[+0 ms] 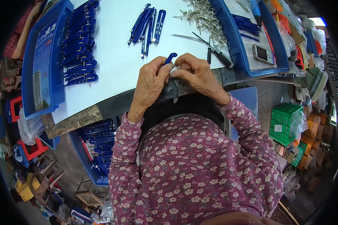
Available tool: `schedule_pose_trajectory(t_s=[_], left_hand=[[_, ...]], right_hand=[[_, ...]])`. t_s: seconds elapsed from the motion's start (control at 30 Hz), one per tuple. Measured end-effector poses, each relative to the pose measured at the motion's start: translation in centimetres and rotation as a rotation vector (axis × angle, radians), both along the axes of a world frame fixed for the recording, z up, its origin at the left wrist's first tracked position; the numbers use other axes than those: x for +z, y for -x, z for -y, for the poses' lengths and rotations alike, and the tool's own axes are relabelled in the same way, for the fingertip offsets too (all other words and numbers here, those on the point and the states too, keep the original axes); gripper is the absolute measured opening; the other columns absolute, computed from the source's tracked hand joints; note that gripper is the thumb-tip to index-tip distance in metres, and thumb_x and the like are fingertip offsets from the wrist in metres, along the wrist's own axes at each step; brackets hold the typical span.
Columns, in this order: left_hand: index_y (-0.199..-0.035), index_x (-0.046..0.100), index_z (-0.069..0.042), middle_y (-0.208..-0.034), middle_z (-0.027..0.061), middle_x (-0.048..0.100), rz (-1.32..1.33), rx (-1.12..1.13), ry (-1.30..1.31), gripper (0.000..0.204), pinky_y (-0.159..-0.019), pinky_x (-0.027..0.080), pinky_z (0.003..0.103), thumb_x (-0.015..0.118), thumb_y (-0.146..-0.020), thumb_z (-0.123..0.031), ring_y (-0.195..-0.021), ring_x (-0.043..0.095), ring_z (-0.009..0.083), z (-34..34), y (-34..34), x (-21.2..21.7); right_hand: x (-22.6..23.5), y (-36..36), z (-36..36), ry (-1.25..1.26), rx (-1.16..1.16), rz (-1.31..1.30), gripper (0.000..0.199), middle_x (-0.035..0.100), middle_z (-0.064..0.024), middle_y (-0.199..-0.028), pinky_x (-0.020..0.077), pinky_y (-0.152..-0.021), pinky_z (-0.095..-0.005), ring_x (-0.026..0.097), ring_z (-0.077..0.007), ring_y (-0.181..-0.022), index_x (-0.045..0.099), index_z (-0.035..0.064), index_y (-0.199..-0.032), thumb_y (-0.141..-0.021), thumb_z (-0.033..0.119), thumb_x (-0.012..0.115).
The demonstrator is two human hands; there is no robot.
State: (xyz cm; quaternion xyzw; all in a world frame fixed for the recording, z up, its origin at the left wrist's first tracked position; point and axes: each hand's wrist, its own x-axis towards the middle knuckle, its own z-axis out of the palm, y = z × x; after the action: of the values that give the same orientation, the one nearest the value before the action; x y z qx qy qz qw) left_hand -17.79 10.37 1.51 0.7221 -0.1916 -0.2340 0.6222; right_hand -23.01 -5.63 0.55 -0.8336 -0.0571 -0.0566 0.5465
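My left hand (149,83) is closed around a slim blue handle (171,57), whose rounded end sticks up past the fingers. Close against it, my right hand (200,74) pinches at the handle's lower part; a bit of silver metal (174,70) shows between the fingertips. Both hands are just above the table's near edge. Beyond them lies a loose bunch of blue handles with holes along them (146,28). A heap of small silver T-shaped metal pieces (204,20) is spread at the far right. Thin pointed tools with a dark grip (222,57) lie near my right hand.
At left, a long row of blue handles with silver pieces (80,45) lies beside a blue tray (30,75). Another blue tray (244,62) at right holds blue parts and a mobile phone (263,54). Below the table stands a bin of blue handles (79,150). A green crate (285,123) stands right.
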Motion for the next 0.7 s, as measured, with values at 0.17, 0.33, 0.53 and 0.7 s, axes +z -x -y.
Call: schedule_pose_trajectory(t_s=[0.17,0.33,0.53,0.7], left_hand=[[-0.08,0.056,0.002,-0.055,-0.0005,0.046,-0.082,-0.014,0.027,0.022,-0.045,0.031,0.021,0.05,-0.087,-0.018,-0.049,0.04,0.0053,-0.2,-0.1,-0.5],[-0.079,0.056,0.001,-0.055,-0.0015,0.046,-0.074,-0.032,0.005,0.022,-0.045,0.03,0.021,0.05,-0.087,-0.019,-0.049,0.039,0.0049,0.0,-0.1,-0.6],[-0.079,0.057,0.0,-0.055,-0.0027,0.046,-0.146,-0.023,0.062,0.02,-0.045,0.028,0.02,0.051,-0.087,-0.018,-0.049,0.038,0.0032,-0.1,-0.1,-0.4],[-0.081,0.058,-0.001,-0.055,-0.0038,0.046,-0.167,0.002,0.125,0.018,-0.043,0.027,0.018,0.053,-0.086,-0.017,-0.047,0.037,0.0019,0.2,-0.3,-0.6]], right_hand=[[1.2,-0.1,0.9,-0.332,0.105,-0.369,0.024,0.048,0.0021,-0.055,0.0281,-0.04,-0.0182,0.036,-0.0032,-0.043,0.057,0.0001,-0.088,-0.089,0.024,0.052],[0.2,-0.1,1.3,-0.691,0.156,-0.562,0.029,0.046,0.0023,-0.054,0.0246,-0.038,-0.0169,0.03,-0.0025,-0.042,0.057,-0.0006,-0.085,-0.09,0.027,0.05],[-0.2,-0.1,0.1,-0.594,0.0,-0.402,0.016,0.043,0.0043,-0.053,0.0237,-0.04,-0.0165,0.033,-0.001,-0.045,0.057,-0.0002,-0.082,-0.082,0.015,0.061],[0.2,-0.7,0.1,-0.139,-0.024,-0.142,0.016,0.041,0.0065,-0.056,0.0234,-0.043,-0.0174,0.032,-0.0001,-0.048,0.057,-0.0005,-0.086,-0.075,0.006,0.067]])
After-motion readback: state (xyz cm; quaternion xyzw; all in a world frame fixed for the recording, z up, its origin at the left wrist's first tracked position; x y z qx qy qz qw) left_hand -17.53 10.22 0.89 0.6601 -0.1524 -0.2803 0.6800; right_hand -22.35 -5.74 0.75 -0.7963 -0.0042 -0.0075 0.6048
